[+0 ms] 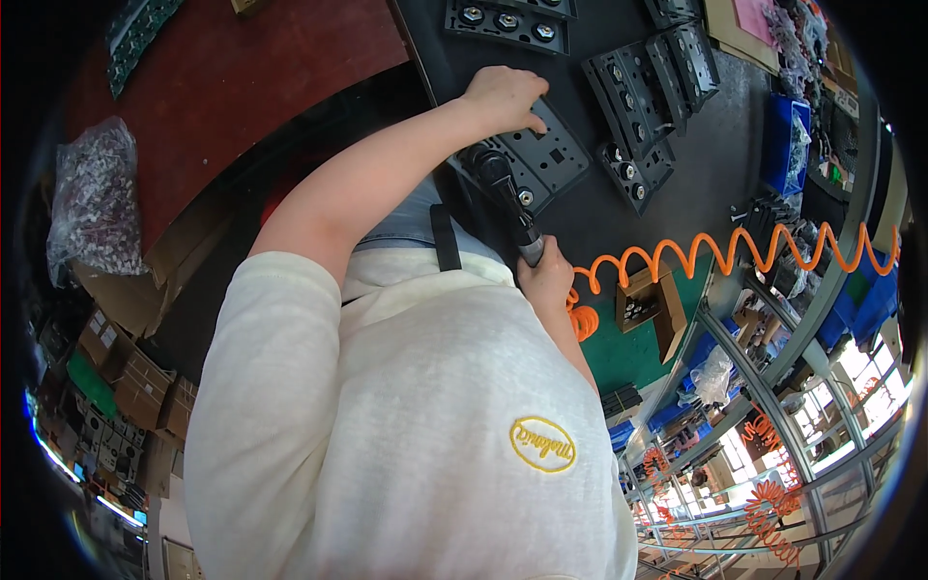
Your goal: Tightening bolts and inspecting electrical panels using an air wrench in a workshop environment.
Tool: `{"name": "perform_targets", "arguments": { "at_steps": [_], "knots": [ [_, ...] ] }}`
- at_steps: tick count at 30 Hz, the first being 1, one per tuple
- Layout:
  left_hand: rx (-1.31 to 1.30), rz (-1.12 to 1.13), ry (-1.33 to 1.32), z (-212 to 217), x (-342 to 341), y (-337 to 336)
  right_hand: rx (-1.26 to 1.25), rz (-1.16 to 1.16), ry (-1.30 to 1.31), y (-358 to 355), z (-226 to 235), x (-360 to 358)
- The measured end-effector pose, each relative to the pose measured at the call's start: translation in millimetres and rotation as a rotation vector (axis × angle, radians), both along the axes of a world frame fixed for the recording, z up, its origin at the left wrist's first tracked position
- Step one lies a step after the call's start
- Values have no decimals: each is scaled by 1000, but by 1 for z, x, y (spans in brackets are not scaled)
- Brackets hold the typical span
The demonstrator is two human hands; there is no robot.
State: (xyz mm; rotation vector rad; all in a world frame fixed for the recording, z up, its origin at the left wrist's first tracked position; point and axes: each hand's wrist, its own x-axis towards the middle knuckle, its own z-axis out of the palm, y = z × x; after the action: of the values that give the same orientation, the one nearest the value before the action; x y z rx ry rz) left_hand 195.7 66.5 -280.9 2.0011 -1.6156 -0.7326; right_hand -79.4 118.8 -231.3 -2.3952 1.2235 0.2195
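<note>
A flat black metal panel (556, 155) with square cut-outs lies on the dark table in front of me. My left hand (505, 100) grips its far left side, thumb on the face and fingers over the edge. In my right hand (548, 274) is the handle of a black pneumatic ratchet wrench (507, 193). The wrench head is over the panel's near left side and hides that part of it. A round fitting with a silver hex nut (525, 196) shows at the panel's near corner, right of the wrench.
More black panels with nut fittings (628, 101) stand stacked at the right, and others (507, 21) lie at the far edge. An orange coiled air hose (696, 253) stretches to the right. Beyond are a blue bin (791, 145), an open carton (650, 307) and a dark red table (242, 68).
</note>
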Motion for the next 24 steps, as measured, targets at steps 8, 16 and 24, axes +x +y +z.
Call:
{"name": "perform_targets", "arguments": {
  "at_steps": [8,16,24],
  "knots": [
    [61,70,36,-15,3,4,134,-195,-170,6,11,-7],
    [121,159,469,7,34,14,291,-610,-433,-2,37,-27],
    [-27,731,1105,30,113,35,373,-758,-396,-7,37,-32]
  ]
}}
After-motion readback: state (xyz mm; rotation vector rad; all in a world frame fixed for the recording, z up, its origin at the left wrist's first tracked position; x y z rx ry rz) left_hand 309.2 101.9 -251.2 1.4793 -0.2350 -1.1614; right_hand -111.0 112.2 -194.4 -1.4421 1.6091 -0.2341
